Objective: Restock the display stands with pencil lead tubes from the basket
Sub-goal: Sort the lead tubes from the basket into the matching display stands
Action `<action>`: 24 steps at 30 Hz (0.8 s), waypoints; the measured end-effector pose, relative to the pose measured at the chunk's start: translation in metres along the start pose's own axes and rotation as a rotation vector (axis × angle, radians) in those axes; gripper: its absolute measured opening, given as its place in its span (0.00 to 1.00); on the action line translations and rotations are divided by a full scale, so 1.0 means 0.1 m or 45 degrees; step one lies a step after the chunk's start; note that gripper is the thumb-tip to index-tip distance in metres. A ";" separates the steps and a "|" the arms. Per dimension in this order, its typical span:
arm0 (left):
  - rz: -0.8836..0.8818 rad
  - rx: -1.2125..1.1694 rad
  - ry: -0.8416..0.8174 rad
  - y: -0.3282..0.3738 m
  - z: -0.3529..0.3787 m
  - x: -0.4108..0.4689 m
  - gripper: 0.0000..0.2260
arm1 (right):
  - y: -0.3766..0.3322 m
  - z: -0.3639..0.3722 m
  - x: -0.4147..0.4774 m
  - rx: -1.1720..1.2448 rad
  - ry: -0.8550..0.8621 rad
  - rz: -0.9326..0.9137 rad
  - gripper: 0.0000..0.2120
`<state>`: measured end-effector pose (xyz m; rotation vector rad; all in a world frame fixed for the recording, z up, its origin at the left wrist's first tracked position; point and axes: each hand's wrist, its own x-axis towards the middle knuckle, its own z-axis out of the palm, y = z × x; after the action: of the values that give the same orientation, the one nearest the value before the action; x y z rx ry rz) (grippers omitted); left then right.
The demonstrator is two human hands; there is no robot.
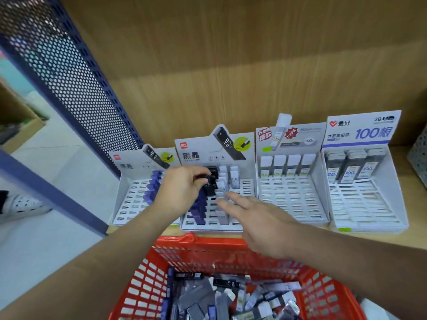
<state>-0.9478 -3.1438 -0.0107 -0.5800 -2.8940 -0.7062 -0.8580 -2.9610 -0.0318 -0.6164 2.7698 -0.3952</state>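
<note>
Fingers (197, 174) of left hand (179, 191) pinch black lead tube (209, 188) over far rows of second display stand (191, 146) from left; tube partly hidden. Right hand (261, 224) flat, digits spread, covers stand's near-right rows. Red basket (208, 249) nearest; tubes (221, 296) inside blurred, cut off.

Both arms reach toward the far side, the left hand (182, 187) pinching and the right hand (262, 224) spread.

The left forearm (97, 262) runs bare from the near left corner up to a bent wrist. The left hand's back faces the camera, and its curled fingers (196, 173) and thumb pinch a black tube (209, 184) at their tips. The right forearm (360, 271) comes in from the near right. The right hand lies palm down just right of the left hand and a little nearer, with straight, slightly splayed fingers (233, 204) pointing far and left, holding nothing.
</note>
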 end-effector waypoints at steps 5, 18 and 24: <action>-0.037 -0.044 -0.063 -0.04 0.03 0.02 0.09 | 0.04 0.03 -0.01 0.000 -0.008 0.006 0.39; 0.101 0.004 -0.143 -0.01 0.06 0.13 0.09 | 0.06 0.01 -0.08 0.065 0.056 0.036 0.39; 0.219 0.119 -0.108 -0.14 0.15 0.10 0.09 | 0.08 0.03 -0.09 0.098 0.085 0.036 0.38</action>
<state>-0.9626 -3.1449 -0.0276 -0.8540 -2.8881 -0.5323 -0.8516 -2.9506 -0.0352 -0.5553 2.8078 -0.5223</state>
